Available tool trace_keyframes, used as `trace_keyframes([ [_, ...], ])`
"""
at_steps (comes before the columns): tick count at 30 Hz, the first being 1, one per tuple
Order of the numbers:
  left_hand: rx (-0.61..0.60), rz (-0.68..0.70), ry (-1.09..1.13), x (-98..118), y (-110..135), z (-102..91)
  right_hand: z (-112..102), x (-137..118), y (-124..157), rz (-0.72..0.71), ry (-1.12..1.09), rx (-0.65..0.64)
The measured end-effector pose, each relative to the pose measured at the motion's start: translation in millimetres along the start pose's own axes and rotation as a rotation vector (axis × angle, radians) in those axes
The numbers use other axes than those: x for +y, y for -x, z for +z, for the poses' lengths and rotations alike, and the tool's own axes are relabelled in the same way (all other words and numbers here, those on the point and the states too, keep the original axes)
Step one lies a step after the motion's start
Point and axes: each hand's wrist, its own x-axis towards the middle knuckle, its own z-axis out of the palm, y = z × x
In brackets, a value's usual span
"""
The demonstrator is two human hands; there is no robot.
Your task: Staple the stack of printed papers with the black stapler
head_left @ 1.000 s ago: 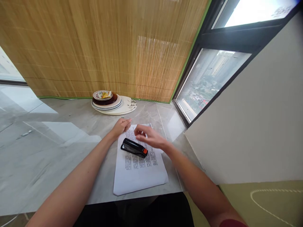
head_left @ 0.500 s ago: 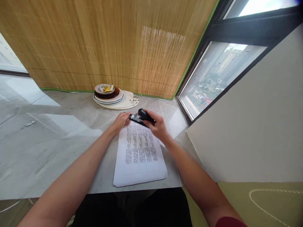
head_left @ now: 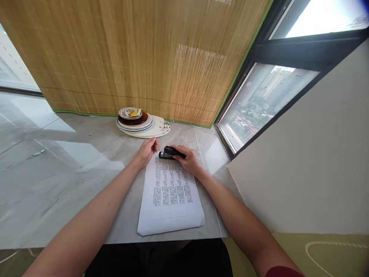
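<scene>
My right hand (head_left: 190,158) is wrapped round a black stapler (head_left: 172,152). Its jaw points left, low over the top end of a printed paper sheet (head_left: 173,215), possibly the top one of a stack. Whether the stapler touches the paper I cannot tell. My left hand (head_left: 148,151) rests by the sheet's top left corner, a small gap away from the stapler's front end. Its fingers are curled closed, and anything inside them is hidden.
Stacked plates (head_left: 135,122) stand beyond my hands, with an oval plate (head_left: 160,127) beneath. Behind them hangs a bamboo blind (head_left: 115,57). To the right are a window (head_left: 250,104) and a white wall (head_left: 311,154). The grey marble surface (head_left: 72,192) stretches left.
My right hand has lowered the stapler towards the paper and levelled it. My left hand has come away from the stapler's front end. The whole view has shifted slightly.
</scene>
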Motion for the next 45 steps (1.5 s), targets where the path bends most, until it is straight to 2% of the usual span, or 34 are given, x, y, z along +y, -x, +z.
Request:
trace_keyframes([
  [7, -0.014, 0.032, -0.024, 1, 3, 2.6, -3, -7, -1, 0.04, 0.059, -0.104],
  [10, 0.0, 0.012, -0.026, 1, 3, 3.3, -6, -6, -2, 0.022, 0.022, -0.045],
  [14, 0.025, -0.016, 0.0, 3, 3, 3.4, -8, 0, -3, 0.124, 0.065, 0.081],
  [17, 0.061, -0.042, 0.054, 5, 3, 3.7, -9, 3, -4, 0.162, 0.085, 0.092],
  [24, 0.094, -0.07, 0.102, 5, 4, 6.2, -8, 4, -4, 0.121, 0.04, 0.047],
  [35, 0.114, -0.095, 0.092, 7, 3, 6.3, -3, -3, -7, 0.12, 0.137, -0.08],
  [38, 0.114, -0.095, 0.087, 7, 3, 6.3, -3, 1, -6, 0.093, 0.112, -0.059],
  [42, 0.118, -0.093, 0.097, 6, 2, 5.9, -5, 2, -2, 0.084, 0.077, 0.059],
  [45, 0.106, -0.097, 0.101, 5, 1, 4.6, -5, -2, -1, 0.057, 0.101, -0.013],
])
